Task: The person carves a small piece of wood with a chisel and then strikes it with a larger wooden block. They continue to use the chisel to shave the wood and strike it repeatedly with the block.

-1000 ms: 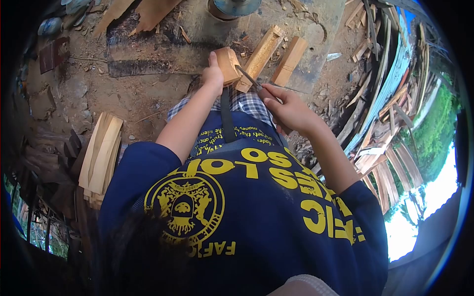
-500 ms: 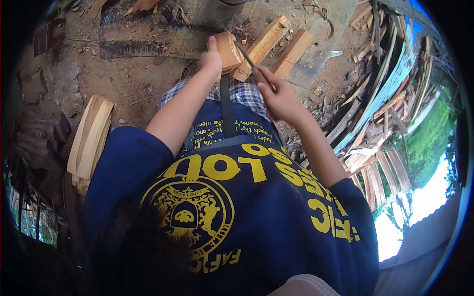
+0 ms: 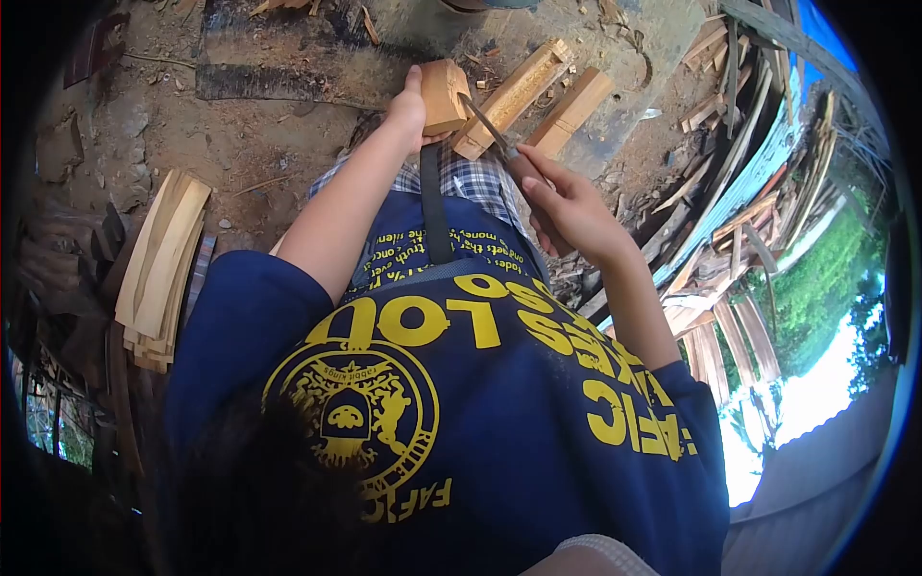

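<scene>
Two hands are working at the top of my view, both closed around something. My left hand (image 3: 408,108) is gripping a small wooden block (image 3: 445,94), with the thumb pointing up along the block's near side and the fingers wrapped behind it, so I cannot see them. The block is resting against my knees, just beyond the checked cloth (image 3: 471,180) covering my lap. My right hand (image 3: 567,206) is clenching the handle of a knife (image 3: 488,125); the blade is running up and to the left from that fist, and its tip is touching the right face of the block that my left hand is holding.

Just past the blade, on the far side of my right grip, two longer carved wood pieces (image 3: 512,94) are lying side by side on the dirt ground (image 3: 259,144), slanting away from the block. Whether the nearer one is touching the block I cannot tell. A dark strap (image 3: 432,206) is running down from below the block, between my two forearms, over a blue shirt (image 3: 461,403) with yellow lettering.

Well off to the outside of my left arm, a stack of thin wooden slats (image 3: 158,269) is lying on the ground. Out beyond my right elbow, a heap of scrap planks (image 3: 730,221) is piling up, with green growth behind it.
</scene>
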`<state>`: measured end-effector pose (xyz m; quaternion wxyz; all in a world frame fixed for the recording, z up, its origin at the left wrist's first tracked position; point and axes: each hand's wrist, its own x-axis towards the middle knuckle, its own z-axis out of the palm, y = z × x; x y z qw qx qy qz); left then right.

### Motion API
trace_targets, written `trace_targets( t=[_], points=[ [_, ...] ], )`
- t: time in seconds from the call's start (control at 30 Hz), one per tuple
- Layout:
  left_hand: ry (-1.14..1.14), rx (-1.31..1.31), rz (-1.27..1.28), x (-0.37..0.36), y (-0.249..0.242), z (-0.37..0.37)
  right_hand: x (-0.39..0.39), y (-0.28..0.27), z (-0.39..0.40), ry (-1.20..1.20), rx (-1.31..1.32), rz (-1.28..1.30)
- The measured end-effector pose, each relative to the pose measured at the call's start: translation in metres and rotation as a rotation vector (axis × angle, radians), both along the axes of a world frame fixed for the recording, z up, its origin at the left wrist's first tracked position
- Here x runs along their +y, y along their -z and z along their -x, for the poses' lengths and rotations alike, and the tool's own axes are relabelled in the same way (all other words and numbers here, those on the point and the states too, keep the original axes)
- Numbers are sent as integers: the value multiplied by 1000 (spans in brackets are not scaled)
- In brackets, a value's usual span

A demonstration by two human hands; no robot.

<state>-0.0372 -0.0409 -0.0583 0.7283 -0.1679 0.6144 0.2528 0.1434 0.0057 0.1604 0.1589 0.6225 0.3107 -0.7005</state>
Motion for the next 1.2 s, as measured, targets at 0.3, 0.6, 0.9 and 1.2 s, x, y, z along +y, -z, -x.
trace_targets(
  t=[0.3,0.6,0.9,1.2],
  points=[
    [100,21,67,3,-2,2,-3,-2,7,-82,-83,27],
    [-62,-71,83,12,-14,0,16,38,48,-101,-125,-88],
    [35,-79,41,11,-14,6,38,57,36,-71,-52,-32],
    [0,-97,-6,2,5,5,18,55,17,101,26,15]
  ],
)
